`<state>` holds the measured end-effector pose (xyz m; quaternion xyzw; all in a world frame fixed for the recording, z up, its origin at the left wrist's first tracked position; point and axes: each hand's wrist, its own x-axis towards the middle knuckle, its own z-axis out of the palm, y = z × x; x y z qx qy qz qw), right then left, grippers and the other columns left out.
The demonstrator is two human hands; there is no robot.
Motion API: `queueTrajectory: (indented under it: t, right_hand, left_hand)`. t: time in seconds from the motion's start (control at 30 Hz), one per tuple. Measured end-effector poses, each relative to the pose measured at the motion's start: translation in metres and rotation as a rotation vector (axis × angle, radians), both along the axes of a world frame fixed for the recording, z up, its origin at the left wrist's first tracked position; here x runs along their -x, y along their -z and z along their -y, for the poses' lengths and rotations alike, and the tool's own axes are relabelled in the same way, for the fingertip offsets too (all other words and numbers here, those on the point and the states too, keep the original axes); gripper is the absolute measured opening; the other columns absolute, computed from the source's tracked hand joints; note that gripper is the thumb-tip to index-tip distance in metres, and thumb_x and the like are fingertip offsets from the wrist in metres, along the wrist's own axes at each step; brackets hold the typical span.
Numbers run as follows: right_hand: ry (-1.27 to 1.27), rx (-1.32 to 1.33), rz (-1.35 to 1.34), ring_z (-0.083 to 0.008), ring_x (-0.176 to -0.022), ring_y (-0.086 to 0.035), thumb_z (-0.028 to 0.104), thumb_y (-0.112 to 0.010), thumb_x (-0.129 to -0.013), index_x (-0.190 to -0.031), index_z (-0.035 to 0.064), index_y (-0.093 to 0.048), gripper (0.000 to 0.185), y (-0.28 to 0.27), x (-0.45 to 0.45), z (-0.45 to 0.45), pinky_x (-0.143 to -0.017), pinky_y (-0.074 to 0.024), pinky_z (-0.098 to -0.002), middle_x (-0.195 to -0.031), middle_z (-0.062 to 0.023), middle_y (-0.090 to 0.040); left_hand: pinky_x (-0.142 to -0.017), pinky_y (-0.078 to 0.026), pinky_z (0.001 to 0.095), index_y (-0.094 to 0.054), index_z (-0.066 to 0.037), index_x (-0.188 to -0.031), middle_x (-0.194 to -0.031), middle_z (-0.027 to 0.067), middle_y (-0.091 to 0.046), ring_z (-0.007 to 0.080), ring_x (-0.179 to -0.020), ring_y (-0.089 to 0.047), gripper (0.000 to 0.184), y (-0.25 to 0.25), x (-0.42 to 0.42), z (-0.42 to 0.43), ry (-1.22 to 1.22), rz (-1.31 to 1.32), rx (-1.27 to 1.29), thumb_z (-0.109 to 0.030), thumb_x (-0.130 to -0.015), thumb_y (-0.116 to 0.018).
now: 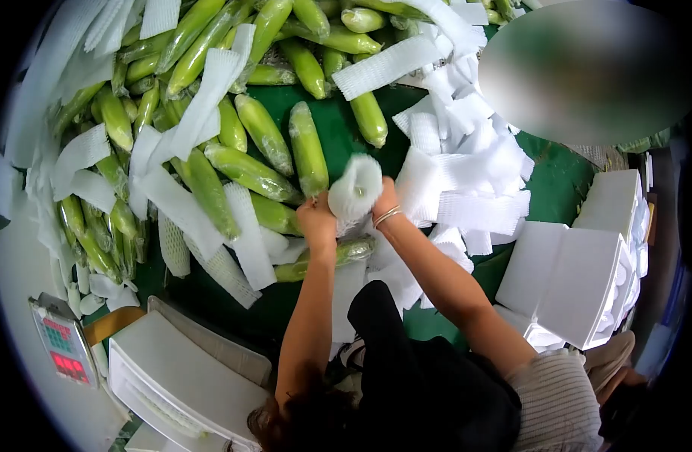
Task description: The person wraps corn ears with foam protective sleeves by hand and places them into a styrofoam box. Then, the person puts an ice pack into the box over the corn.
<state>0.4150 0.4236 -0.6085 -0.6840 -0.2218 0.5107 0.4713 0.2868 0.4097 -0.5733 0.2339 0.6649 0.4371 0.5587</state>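
Observation:
A white foam net sleeve (pixel 357 184) stands between my two hands, its round opening facing up. My left hand (pixel 317 220) is closed at the sleeve's left side. Its knuckles overlap the lower end of a long green vegetable (pixel 307 147) wrapped in clear film; whether they touch it I cannot tell. My right hand (pixel 387 202), with bangles at the wrist, is closed on the sleeve's right side. Its fingertips are partly hidden behind the foam. Just below my hands lies another film-wrapped green vegetable (pixel 335 256). What is inside the sleeve is unclear.
Several wrapped green vegetables (pixel 203 45) are heaped left and back, mixed with foam sleeves (pixel 203 105). To the right is a pile of white sleeves (pixel 474 173). White foam boxes (pixel 564 279) stand at right, another box (pixel 180 361) at lower left beside a digital scale (pixel 64 343).

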Motion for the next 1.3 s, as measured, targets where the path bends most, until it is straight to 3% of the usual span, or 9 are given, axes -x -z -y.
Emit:
queueTrajectory:
  t: [0.2, 0.5, 0.67, 0.77, 0.93, 1.1, 1.17, 1.27, 1.3]
  right_hand:
    - [-0.363, -0.395, 1.035, -0.0313, -0.111, -0.048, 0.005, -0.060, -0.074, -0.116, 0.0040, -0.050, 0.043, -0.051, -0.025, 0.027, -0.092, -0.0397, -0.0367, -0.128, -0.0206, -0.044]
    - [-0.677, -0.110, -0.315, -0.0201, -0.097, -0.058, 0.015, -0.057, -0.082, -0.122, 0.0011, -0.047, 0.044, -0.135, -0.013, 0.068, -0.082, -0.0473, -0.0312, -0.111, -0.0115, -0.057]
    - [-1.778, -0.029, 0.308, -0.0239, -0.098, -0.058, 0.014, -0.064, -0.079, -0.127, -0.0011, -0.041, 0.056, -0.331, 0.080, 0.076, -0.082, -0.0466, -0.0332, -0.109, -0.0168, -0.057]
    - [-1.714, -1.244, 1.003, -0.0306, -0.100, -0.053, 0.009, -0.074, -0.060, -0.131, 0.0030, -0.041, 0.079, -0.407, 0.157, 0.117, -0.089, -0.0407, -0.0350, -0.116, -0.0173, -0.052]
    - [-1.970, -1.500, 1.079, -0.0320, -0.095, -0.052, 0.014, -0.076, -0.054, -0.132, 0.0042, -0.035, 0.088, -0.407, 0.263, 0.165, -0.084, -0.0421, -0.0382, -0.113, -0.0171, -0.052]
    - [-2.449, -0.463, 0.648, -0.0286, -0.090, -0.058, 0.028, -0.072, -0.064, -0.116, -0.0028, -0.045, 0.066, -0.386, 0.359, 0.212, -0.079, -0.0468, -0.0338, -0.102, -0.0193, -0.058]
    - [-2.574, -0.112, 0.473, -0.0257, -0.094, -0.058, 0.033, -0.071, -0.067, -0.118, -0.0045, -0.046, 0.068, -0.350, 0.399, 0.236, -0.082, -0.0462, -0.0305, -0.108, -0.0194, -0.058]
    - [-2.575, 0.494, 0.343, -0.0254, -0.103, -0.055, 0.038, -0.069, -0.070, -0.120, -0.0052, -0.047, 0.070, -0.299, 0.445, 0.267, -0.087, -0.0436, -0.0287, -0.113, -0.0208, -0.057]
    - [-2.515, 0.867, 0.270, -0.0257, -0.108, -0.053, 0.041, -0.068, -0.072, -0.120, -0.0053, -0.048, 0.070, -0.286, 0.455, 0.272, -0.091, -0.0417, -0.0285, -0.115, -0.0218, -0.056]
  left_hand:
    - [-0.067, -0.046, 0.0516, -0.055, 0.000, -0.085, -0.076, 0.0259, -0.061, 0.0448, -0.074, -0.059, 0.033, 0.002, -0.023, 0.008, 0.056, -0.673, -0.034, -0.032, -0.082, -0.050]
    - [-0.082, -0.042, 0.0451, -0.047, -0.001, -0.113, -0.104, 0.0235, -0.052, 0.0413, -0.094, -0.052, 0.056, -0.138, 0.048, 0.077, 0.288, -0.576, -0.698, -0.031, -0.072, -0.070]
    - [-0.072, -0.048, 0.0437, -0.049, 0.001, -0.102, -0.085, 0.0242, -0.061, 0.0411, -0.084, -0.059, 0.059, -0.240, 0.191, 0.152, 0.418, -0.520, -0.429, -0.027, -0.058, -0.075]
    - [-0.073, -0.049, 0.0423, -0.050, 0.001, -0.104, -0.087, 0.0236, -0.061, 0.0396, -0.083, -0.060, 0.060, -0.302, 0.241, 0.196, 0.499, -0.769, -0.286, -0.028, -0.059, -0.074]
    - [-0.078, -0.048, 0.0328, -0.046, 0.001, -0.119, -0.104, 0.0173, -0.058, 0.0247, -0.091, -0.059, 0.068, -0.349, 0.312, 0.298, 0.514, -0.466, -0.341, -0.031, -0.067, -0.075]
    - [-0.083, -0.046, 0.0369, -0.049, 0.006, -0.115, -0.104, 0.0216, -0.058, 0.0311, -0.095, -0.058, 0.061, -0.289, 0.450, 0.454, 0.276, -1.229, 0.226, -0.044, -0.082, -0.061]
    - [-0.078, -0.047, 0.0413, -0.049, 0.007, -0.116, -0.095, 0.0220, -0.062, 0.0366, -0.088, -0.059, 0.075, -0.276, 0.437, 0.483, 0.326, -1.035, 0.632, -0.056, -0.078, -0.061]
    - [-0.063, -0.050, 0.0348, -0.051, 0.005, -0.106, -0.083, 0.0162, -0.064, 0.0203, -0.073, -0.063, 0.050, -0.203, 0.424, 0.514, 0.239, -0.522, 0.192, -0.040, -0.085, -0.059]
    - [-0.073, -0.048, 0.0450, -0.054, 0.011, -0.092, -0.085, 0.0299, -0.061, 0.0421, -0.085, -0.060, 0.056, -0.195, 0.407, 0.515, 0.024, -0.672, 0.284, -0.044, -0.081, -0.059]
